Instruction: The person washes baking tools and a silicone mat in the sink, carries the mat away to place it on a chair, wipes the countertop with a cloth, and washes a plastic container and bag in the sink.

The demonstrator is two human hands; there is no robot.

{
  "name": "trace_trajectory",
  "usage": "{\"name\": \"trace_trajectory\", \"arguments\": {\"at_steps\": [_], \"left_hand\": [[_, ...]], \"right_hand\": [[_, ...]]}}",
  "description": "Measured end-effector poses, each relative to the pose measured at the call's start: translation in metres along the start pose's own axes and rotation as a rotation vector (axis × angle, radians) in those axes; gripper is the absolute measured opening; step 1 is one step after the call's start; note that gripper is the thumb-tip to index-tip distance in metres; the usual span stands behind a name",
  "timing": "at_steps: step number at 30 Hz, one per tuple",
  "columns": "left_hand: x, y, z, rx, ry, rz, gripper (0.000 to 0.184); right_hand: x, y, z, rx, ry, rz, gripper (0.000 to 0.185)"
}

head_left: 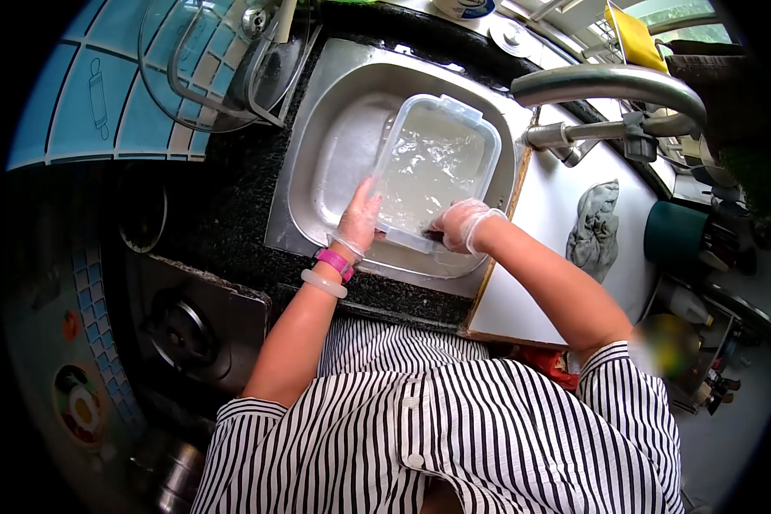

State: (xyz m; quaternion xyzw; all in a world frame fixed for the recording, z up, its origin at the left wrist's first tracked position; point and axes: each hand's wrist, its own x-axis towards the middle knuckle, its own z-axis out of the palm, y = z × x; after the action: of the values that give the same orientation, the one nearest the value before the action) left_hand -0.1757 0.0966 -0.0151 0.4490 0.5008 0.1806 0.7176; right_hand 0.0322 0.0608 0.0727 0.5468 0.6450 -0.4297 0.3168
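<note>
A clear plastic container holding cloudy water sits in the steel sink, towards its right side. My left hand, in a clear glove, grips the container's left edge near the front corner. Gloved as well, my right hand is at the container's front right corner, its fingers curled around something dark that is mostly hidden. Below my left glove are a pink watch and a pale bangle on the wrist.
The curved faucet reaches over the sink's back right. A grey cloth lies on the white board to the right. Glass lids stand at back left; a stove is at front left.
</note>
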Motion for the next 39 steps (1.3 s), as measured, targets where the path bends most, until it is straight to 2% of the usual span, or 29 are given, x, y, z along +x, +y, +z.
{"name": "trace_trajectory", "arguments": {"at_steps": [1, 3, 5, 10, 13, 15, 19, 21, 22, 24, 25, 27, 29, 31, 33, 35, 37, 38, 39], "left_hand": [[0.003, -0.005, 0.000, 0.039, 0.022, 0.030, 0.047], [0.006, -0.016, -0.002, 0.075, 0.047, 0.057, 0.046], [0.008, -0.018, -0.002, 0.228, 0.107, 0.183, 0.046], [0.002, -0.004, -0.003, 0.290, 0.101, 0.108, 0.047], [0.008, -0.017, -0.004, 0.221, 0.079, 0.123, 0.047], [0.011, -0.018, -0.005, 0.140, 0.070, 0.156, 0.048], [0.010, -0.017, -0.005, -0.011, 0.009, 0.149, 0.048], [0.008, -0.016, -0.004, -0.025, 0.006, 0.143, 0.048], [0.008, -0.014, -0.004, -0.015, 0.013, 0.140, 0.048], [0.009, -0.018, -0.003, -0.006, 0.017, 0.135, 0.048], [0.010, -0.019, -0.003, 0.012, 0.022, 0.186, 0.049], [0.009, -0.017, -0.003, 0.028, 0.025, 0.240, 0.049], [0.005, -0.010, -0.001, 0.017, -0.008, 0.181, 0.049], [0.010, -0.017, -0.002, 0.054, 0.000, 0.208, 0.049], [0.012, -0.022, -0.003, 0.090, 0.011, 0.231, 0.048], [0.013, -0.024, -0.003, 0.183, 0.054, 0.305, 0.048], [0.008, -0.017, -0.003, 0.182, 0.055, 0.248, 0.048], [0.006, -0.012, -0.003, 0.180, 0.058, 0.193, 0.048], [0.004, -0.009, -0.004, 0.184, 0.056, 0.194, 0.048]], "right_hand": [[-0.008, 0.000, -0.002, -0.007, 0.000, 0.000, 0.032], [-0.023, -0.004, -0.008, -0.293, 0.128, -0.067, 0.027], [-0.024, -0.003, -0.017, -0.357, 0.069, -0.031, 0.025], [0.014, 0.048, -0.038, -0.749, 0.366, 0.238, 0.028], [0.015, 0.049, -0.036, -0.723, 0.424, 0.227, 0.024], [0.001, 0.027, -0.038, -0.728, 0.225, 0.122, 0.022], [0.005, -0.005, 0.001, -0.413, 0.133, 0.009, 0.022], [-0.001, -0.028, 0.010, -0.181, 0.129, 0.083, 0.021], [0.001, -0.035, 0.014, -0.181, 0.127, 0.083, 0.021], [0.000, -0.045, 0.021, 0.235, 0.236, 0.283, 0.022], [-0.009, -0.048, 0.027, 0.236, 0.236, 0.285, 0.022], [-0.034, -0.052, 0.029, 0.297, 0.432, 0.211, 0.024], [-0.049, -0.040, 0.028, 0.213, 0.410, 0.202, 0.025], [-0.062, -0.025, 0.022, -0.069, 0.368, 0.082, 0.024], [-0.065, -0.008, 0.013, -0.128, 0.384, 0.062, 0.023], [-0.062, 0.006, -0.007, -0.090, 0.497, 0.196, 0.023], [-0.040, 0.015, -0.023, -0.145, 0.688, 0.357, 0.021], [-0.024, 0.020, -0.028, -0.142, 0.689, 0.357, 0.021], [-0.005, 0.026, -0.031, -0.170, 0.830, 0.283, 0.020]]}}
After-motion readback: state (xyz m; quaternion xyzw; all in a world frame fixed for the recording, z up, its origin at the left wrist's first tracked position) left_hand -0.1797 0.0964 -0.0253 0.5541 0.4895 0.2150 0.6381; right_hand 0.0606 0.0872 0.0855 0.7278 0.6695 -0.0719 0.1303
